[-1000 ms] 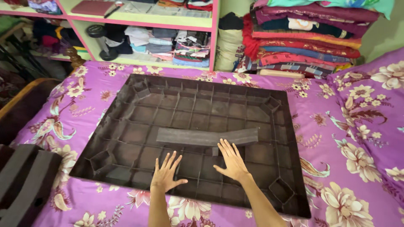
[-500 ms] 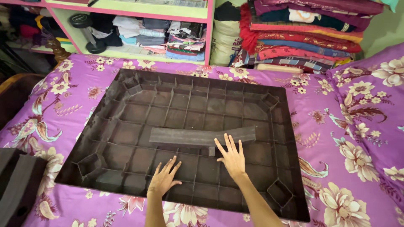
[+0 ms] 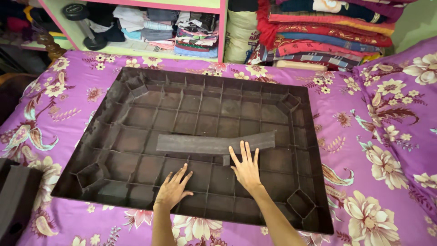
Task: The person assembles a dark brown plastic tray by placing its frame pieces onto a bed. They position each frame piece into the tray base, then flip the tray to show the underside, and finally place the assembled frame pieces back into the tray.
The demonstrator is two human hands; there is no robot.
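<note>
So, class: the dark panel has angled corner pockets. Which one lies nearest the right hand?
The diamond-shaped pocket at the panel's near right corner, just right of the right hand. The other corner pockets lie farther off.

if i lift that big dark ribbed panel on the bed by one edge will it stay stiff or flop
The ribbed panel probably stays fairly stiff: a grid of raised ribs crosses its whole face. It looks like thin moulded plastic, so likely light for its size, though awkwardly wide. The loose flat strip lying on it near the right hand would likely slide off.
</note>
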